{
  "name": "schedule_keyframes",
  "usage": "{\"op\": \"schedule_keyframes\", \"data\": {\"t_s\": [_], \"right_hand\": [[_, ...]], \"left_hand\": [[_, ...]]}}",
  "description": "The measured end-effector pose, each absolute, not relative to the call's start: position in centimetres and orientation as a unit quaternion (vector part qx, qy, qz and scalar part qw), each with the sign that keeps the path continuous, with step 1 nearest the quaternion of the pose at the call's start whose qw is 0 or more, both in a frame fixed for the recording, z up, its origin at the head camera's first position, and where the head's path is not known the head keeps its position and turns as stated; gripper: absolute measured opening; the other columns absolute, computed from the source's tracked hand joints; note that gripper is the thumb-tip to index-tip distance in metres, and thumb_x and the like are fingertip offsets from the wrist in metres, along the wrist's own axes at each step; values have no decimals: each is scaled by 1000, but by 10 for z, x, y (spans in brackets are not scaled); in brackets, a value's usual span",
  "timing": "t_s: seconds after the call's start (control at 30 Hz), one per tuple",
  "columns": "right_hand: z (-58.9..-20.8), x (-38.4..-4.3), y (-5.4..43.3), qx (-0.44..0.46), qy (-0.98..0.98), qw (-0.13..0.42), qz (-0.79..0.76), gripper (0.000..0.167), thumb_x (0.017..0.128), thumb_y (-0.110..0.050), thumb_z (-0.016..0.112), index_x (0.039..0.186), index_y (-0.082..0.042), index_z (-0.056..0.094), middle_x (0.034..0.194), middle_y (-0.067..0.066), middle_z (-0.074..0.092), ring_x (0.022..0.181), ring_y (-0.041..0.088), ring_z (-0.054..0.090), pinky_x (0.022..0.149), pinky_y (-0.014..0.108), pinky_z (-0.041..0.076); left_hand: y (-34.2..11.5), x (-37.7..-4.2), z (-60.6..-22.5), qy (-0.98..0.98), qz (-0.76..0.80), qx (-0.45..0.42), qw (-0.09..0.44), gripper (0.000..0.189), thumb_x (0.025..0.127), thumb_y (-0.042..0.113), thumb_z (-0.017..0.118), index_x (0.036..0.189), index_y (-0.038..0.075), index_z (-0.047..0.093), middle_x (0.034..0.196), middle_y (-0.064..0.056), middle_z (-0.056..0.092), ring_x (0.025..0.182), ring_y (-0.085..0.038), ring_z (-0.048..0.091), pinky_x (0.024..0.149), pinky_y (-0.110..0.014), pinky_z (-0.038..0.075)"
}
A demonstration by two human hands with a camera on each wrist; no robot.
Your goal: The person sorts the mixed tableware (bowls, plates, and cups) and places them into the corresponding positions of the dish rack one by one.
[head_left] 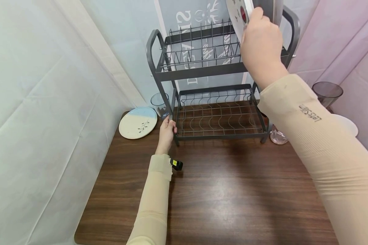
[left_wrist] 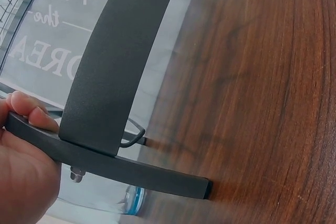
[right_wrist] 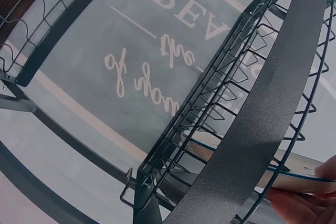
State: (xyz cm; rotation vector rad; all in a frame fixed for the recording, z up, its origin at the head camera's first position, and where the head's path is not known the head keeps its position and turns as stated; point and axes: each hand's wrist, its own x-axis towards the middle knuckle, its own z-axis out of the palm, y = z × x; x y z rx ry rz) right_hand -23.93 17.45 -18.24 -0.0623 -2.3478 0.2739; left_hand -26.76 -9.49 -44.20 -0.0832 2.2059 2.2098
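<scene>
Can see far left a plate (head_left: 138,122) beside a glass (head_left: 158,99). Gripping the left leg (head_left: 164,96) of the rack (head_left: 220,137) with the left hand (head_left: 166,132); in left wrist view, showing a bolt (left_wrist: 77,173) hidden in head view. Holding a dish (head_left: 235,15) at the upper tier's right with the right hand (head_left: 261,46); in head view, showing a red spot (head_left: 243,14), in right wrist view a blue edge (right_wrist: 310,176). Farther right, can see a tinted glass (head_left: 326,92)

Brand on a Sleeve, Mirrored Words Behind

The right sleeve (head_left: 319,146) carries dark lettering that reads "Let'sSlim". On the grey backdrop (right_wrist: 147,77), pale mirror-reversed print shows "DREA", "the" and "of you" in the left wrist view. A yellow label (head_left: 174,163) near the left cuff (head_left: 160,165) is too small to read.
</scene>
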Motion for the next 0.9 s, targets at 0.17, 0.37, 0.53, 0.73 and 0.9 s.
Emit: {"op": "schedule_keyframes", "data": {"t_s": [0.17,0.37,0.53,0.73,0.9], "right_hand": [[-184,-238,176,-26,-920,372,125,35,98,-19,35,116,10,44,106,32,59,90,52,59,75,57,50],[-187,-235,177,-22,-917,372,142,35,98,-19,35,116,10,45,108,32,59,93,52,58,77,57,48],[-192,-231,177,-14,-914,381,140,37,99,-21,33,114,11,45,106,32,59,92,52,59,76,57,48],[-197,-226,178,-18,-914,377,148,34,98,-17,36,116,10,45,107,31,59,91,53,58,75,58,47],[-202,-220,180,-8,-905,392,163,33,97,-15,38,116,10,46,106,31,59,93,50,58,78,58,46]], "left_hand": [[-94,-267,-441,706,707,-28,7,46,101,15,35,145,4,24,72,2,42,54,-7,40,65,-21,37],[-95,-266,-439,708,706,-28,10,47,101,16,34,145,4,24,72,2,42,54,-8,40,64,-22,37],[-95,-266,-438,709,704,-29,7,46,101,14,34,145,4,24,72,3,42,54,-8,40,65,-22,37],[-95,-265,-437,712,701,-31,19,47,102,17,33,147,7,22,73,2,42,56,-9,40,66,-23,37],[-95,-265,-437,709,704,-29,24,48,102,18,32,147,8,21,73,2,42,56,-9,40,66,-23,36]]}}
